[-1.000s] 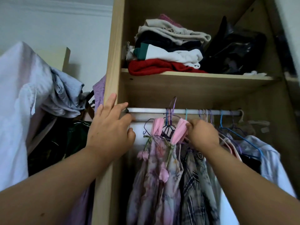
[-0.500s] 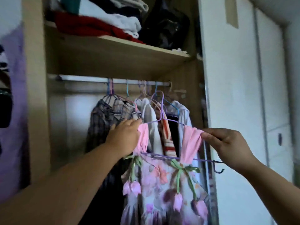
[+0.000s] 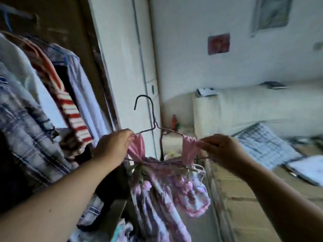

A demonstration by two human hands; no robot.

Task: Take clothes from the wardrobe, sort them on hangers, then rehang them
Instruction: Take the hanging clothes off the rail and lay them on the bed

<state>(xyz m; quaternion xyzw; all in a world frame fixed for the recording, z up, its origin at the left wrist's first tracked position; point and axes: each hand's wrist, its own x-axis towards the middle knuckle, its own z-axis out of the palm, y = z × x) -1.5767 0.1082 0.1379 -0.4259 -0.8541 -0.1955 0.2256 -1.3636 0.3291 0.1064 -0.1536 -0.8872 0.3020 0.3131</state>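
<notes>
two hands on one hanger, dress held out in front of the wardrobe

both hands are up at about the same height, one at each end of a thin wire hanger (image 3: 151,117). left hand (image 3: 111,149) has its fingers curled round the hanger's left shoulder, right where the left strap (image 3: 137,147) of the dress (image 3: 166,187) loops over the wire. right hand (image 3: 222,151) pinches the right end between thumb and fingertips, touching the right strap (image 3: 189,149). motion blur: cannot tell whether wire, fabric or both sit under the fingers.

hanger is roughly level, right side a bit lower. its hook points up in open air in front of the white door (image 3: 118,49).

dress: pink straps, pale floral print in pink and lilac, green ties at the strap bases. it hangs from the hanger's lower bar between the two forearms, skirt bunched and swung to the right.

wardrobe (image 3: 83,42) is at the left of the view, dark inside. several garments hang in it, packed close: a plaid shirt (image 3: 26,123) nearest the left edge, then a red and white striped top (image 3: 70,109), then a pale blue shirt (image 3: 82,81) on a blue hanger, next to the wardrobe's side wall. left forearm crosses in front of the plaid shirt.

right of the view: a bed (image 3: 244,198) with a checked pillow (image 3: 265,145) on it, well apart from the dress. a red bottle (image 3: 173,122) stands low down beyond the hanger, near the bed. a small reddish picture (image 3: 218,43) is on the wall above.
</notes>
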